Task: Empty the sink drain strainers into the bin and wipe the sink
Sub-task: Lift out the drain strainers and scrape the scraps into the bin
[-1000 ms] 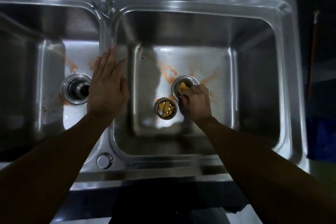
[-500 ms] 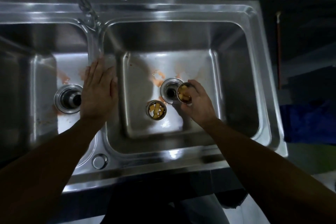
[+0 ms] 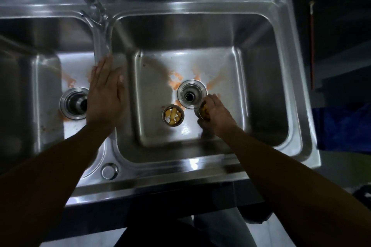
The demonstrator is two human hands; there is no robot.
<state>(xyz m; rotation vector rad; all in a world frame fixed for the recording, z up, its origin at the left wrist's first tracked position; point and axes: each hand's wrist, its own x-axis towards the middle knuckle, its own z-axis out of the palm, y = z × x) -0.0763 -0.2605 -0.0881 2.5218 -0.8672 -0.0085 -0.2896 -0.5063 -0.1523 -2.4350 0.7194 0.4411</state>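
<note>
The left hand (image 3: 104, 94) lies flat on the sink (image 3: 202, 168) divider, fingers straight and together, holding nothing. One strainer (image 3: 173, 115) of yellow scraps stands on the right basin floor — just beside the open drain (image 3: 191, 93). The right hand (image 3: 215, 114) curls closed around a second strainer (image 3: 203, 110). No readable writing.

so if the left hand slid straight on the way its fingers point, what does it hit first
Likely the faucet base. The left hand lies flat on the divider between the basins, fingers pointing along it toward the back, with nothing in between, though depth is hard to judge.
</note>
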